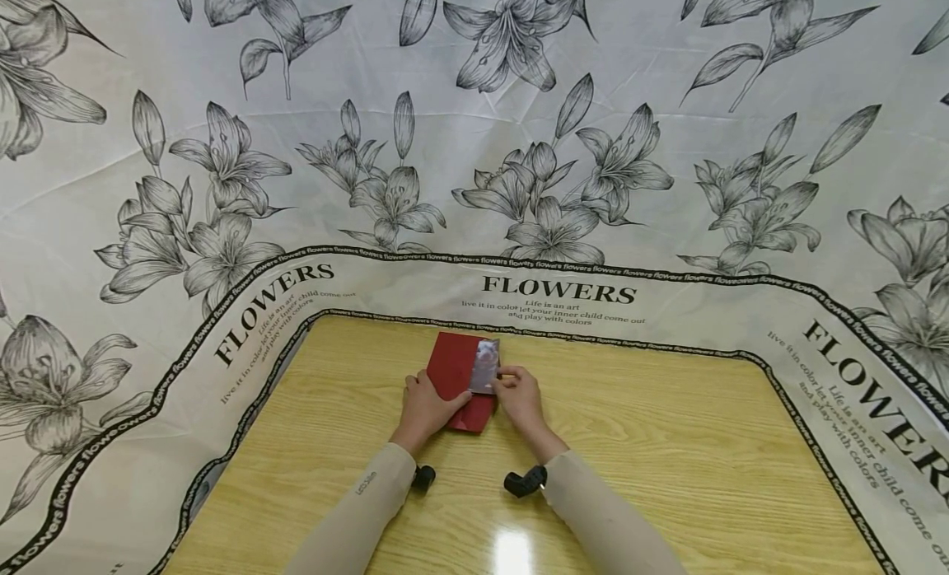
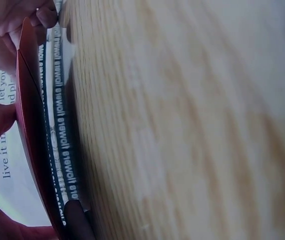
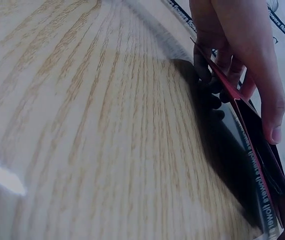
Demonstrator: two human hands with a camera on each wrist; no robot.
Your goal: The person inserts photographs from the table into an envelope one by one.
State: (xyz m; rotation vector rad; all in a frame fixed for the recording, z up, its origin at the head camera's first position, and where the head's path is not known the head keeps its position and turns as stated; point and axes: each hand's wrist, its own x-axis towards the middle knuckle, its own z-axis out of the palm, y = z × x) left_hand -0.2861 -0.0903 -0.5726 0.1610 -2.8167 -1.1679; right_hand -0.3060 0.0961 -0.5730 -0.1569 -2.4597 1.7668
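A flat red paper envelope (image 1: 451, 365) is held tilted over the table, its edge showing as a thin red strip (image 2: 27, 120) in the left wrist view. My left hand (image 1: 426, 406) grips its left side, thumb across the front and fingers behind. Over the envelope's right part lies a small shiny silvery-purple card (image 1: 485, 365) with a pale pattern. At that card's right edge, the thumb and fingertips of my right hand (image 1: 521, 398) pinch it. The right wrist view has the left thumb on the envelope's dark upper side, with fingers underneath.
The light wood-grain table (image 1: 645, 443) has a glossy surface that reflects light near the front. A white cloth (image 1: 393, 278) with black flowers and lettering rises around its back and sides. Black camera mounts (image 1: 526, 481) sit at both wrists.
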